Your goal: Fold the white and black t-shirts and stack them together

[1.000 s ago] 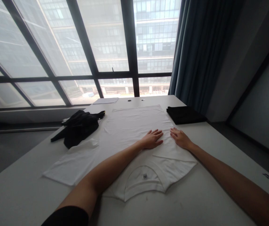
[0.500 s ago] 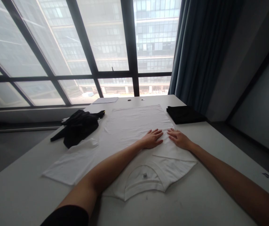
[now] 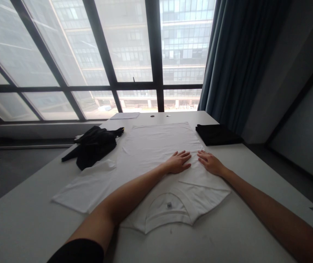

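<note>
Still, the white T-shirt (image 3: 156, 139) lies flat on the worktop (image 3: 227, 237), collar (image 3: 169, 217) near; on its right side the left hand (image 3: 177, 163) is spread and the right hand (image 3: 211, 163) flattened, slightly farther apart than half a second ago, apparently smoothing; folded black cloth (image 3: 219, 134) sits far right.

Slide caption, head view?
Left hand and right hand rest on a white T-shirt spread over a table, crumpled black cloth left, folded black cloth right.

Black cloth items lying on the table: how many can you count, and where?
2: a crumpled item left of the white T-shirt, a folded item right of it. Folds may hide more.
</note>
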A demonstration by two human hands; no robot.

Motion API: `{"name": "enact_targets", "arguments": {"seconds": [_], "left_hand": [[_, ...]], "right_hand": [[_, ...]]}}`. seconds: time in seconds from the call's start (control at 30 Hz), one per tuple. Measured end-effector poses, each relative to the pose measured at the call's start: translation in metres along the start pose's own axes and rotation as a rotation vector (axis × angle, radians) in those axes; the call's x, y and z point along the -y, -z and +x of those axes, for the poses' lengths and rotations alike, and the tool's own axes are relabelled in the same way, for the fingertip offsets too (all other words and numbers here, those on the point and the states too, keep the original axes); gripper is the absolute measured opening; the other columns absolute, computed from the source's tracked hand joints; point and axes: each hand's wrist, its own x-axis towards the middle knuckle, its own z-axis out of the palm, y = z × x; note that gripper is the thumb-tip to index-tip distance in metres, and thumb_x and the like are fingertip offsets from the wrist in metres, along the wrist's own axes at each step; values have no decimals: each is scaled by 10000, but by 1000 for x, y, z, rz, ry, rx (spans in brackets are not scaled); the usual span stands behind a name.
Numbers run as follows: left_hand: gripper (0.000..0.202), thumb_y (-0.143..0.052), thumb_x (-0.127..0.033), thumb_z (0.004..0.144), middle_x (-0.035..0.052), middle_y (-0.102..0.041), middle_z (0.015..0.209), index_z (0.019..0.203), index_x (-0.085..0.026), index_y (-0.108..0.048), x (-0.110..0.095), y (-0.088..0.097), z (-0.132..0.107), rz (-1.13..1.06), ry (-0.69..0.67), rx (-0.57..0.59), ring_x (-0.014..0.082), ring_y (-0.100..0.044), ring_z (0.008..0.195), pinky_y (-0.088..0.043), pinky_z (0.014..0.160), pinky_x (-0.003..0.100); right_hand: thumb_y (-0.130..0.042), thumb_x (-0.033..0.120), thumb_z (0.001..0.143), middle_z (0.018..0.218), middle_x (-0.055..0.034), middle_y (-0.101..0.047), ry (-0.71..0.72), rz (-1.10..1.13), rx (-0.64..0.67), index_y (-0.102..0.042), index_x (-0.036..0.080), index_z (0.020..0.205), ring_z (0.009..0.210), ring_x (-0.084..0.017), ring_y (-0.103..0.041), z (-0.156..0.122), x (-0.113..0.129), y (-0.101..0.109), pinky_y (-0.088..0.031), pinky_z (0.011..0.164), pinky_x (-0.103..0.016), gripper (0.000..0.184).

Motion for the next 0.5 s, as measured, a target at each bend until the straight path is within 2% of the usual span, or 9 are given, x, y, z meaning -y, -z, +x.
{"name": "enact_targets", "arguments": {"seconds": [0.2,0.5], "left_hand": [[637,-339,-575,1033,77,-261,1654,1587,-263,-298,1,-3,0,5,1,0,281,-176,1540,-149,1218,563],[651,-337,-584,1030,82,-288,1645,1580,-234,-316,3,-8,-1,9,-9,-28,280,-206,1532,-184,1208,575]], "right_hand": [[-480,379,986,1494,-82,-528,6,1,-17,-655,235,1337,1438,-254,-421,1,-5,-3,-282,1209,-478,418],[-448,419,990,1452,-112,-570,26,21,-54,-686,205,1295,1410,-270,-461,2,-8,-6,-329,1190,-472,442]]}}
